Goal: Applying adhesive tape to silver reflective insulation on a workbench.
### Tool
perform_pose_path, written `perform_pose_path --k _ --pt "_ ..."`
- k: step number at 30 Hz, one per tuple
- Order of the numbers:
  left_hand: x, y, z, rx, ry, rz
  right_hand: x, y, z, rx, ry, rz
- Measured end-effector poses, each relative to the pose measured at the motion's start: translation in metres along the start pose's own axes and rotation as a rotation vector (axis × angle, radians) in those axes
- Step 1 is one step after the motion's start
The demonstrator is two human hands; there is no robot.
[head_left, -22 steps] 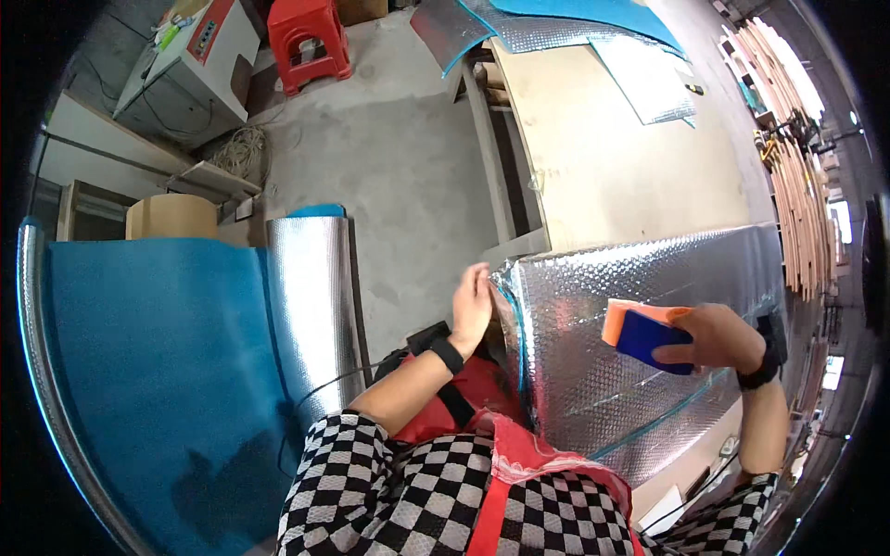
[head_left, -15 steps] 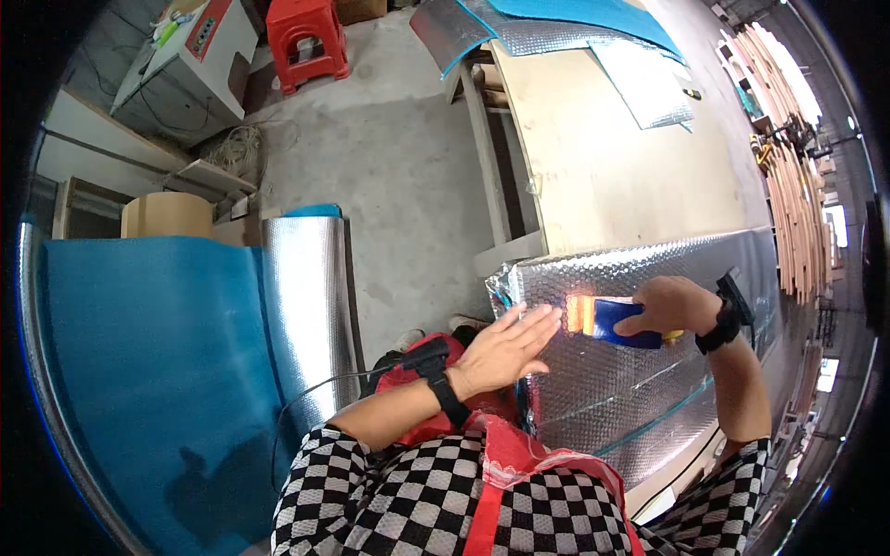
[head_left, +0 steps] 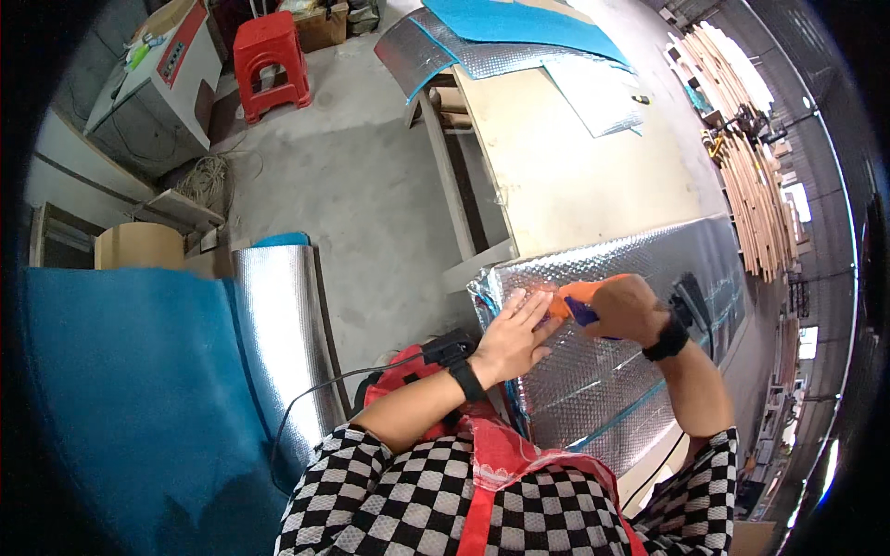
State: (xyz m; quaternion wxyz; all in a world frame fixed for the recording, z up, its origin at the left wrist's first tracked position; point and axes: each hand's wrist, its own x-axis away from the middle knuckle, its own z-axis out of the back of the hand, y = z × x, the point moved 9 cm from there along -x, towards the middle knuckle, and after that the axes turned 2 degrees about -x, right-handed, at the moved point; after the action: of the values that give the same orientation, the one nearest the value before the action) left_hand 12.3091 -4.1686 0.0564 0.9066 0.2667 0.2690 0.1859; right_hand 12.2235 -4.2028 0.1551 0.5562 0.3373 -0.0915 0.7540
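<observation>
My left hand (head_left: 511, 339) lies over the silver bubble-foil sheet (head_left: 593, 389) with its fingers stretched out together, their tips beside the front of an orange-and-dark-blue hand tool (head_left: 579, 309). My right hand (head_left: 630, 310) is wrapped round that tool from the other side. Much of the tool is covered by my fingers, and its exact kind does not show. The foil is folded into a flat, layered piece with blue edges along its seams. It rests on the near end of the wooden table (head_left: 575, 185).
Left of me lie a wide blue sheet (head_left: 130, 371) and a rolled silver foil edge (head_left: 283, 324). Foil and blue sheets (head_left: 519, 37) cover the table's far end. A red stool (head_left: 269, 65) stands on the floor beyond. Stacked wooden strips (head_left: 751, 204) are at the right.
My right hand has brought the tool left and turned it, so it now meets my left fingertips. My left hand stays over the foil. The whole view has shifted slightly.
</observation>
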Motion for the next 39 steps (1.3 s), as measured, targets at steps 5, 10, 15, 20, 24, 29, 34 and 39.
perform_pose_path --k 5,10,15,20,24,29,34,39 --pt "0.019 -0.013 0.007 0.527 -0.116 0.078 0.112 0.019 0.006 -0.686 0.019 -0.364" --pt "0.066 0.041 -0.006 1.913 -0.289 0.397 0.158 -0.059 -0.012 -0.959 -0.101 -0.189" --pt "0.114 0.071 -0.016 2.363 -0.064 0.49 0.158 -0.099 -0.032 -0.992 -0.096 0.008" --pt "0.166 0.066 -0.036 2.008 0.189 0.692 0.176 -0.12 -0.071 -0.89 -0.255 0.037" --pt "0.229 0.042 -0.035 1.623 0.527 0.945 0.19 -0.122 -0.077 -0.726 -0.256 0.174" --pt "0.262 0.018 -0.082 1.62 0.594 1.049 0.152 -0.147 -0.067 -0.671 -0.056 0.282" --pt "0.211 0.019 -0.147 1.724 0.523 0.871 0.139 -0.146 -0.037 -0.491 -0.038 0.274" --pt "0.18 0.02 -0.134 1.404 0.573 0.852 0.177 -0.1 -0.051 -0.371 -0.402 0.011"
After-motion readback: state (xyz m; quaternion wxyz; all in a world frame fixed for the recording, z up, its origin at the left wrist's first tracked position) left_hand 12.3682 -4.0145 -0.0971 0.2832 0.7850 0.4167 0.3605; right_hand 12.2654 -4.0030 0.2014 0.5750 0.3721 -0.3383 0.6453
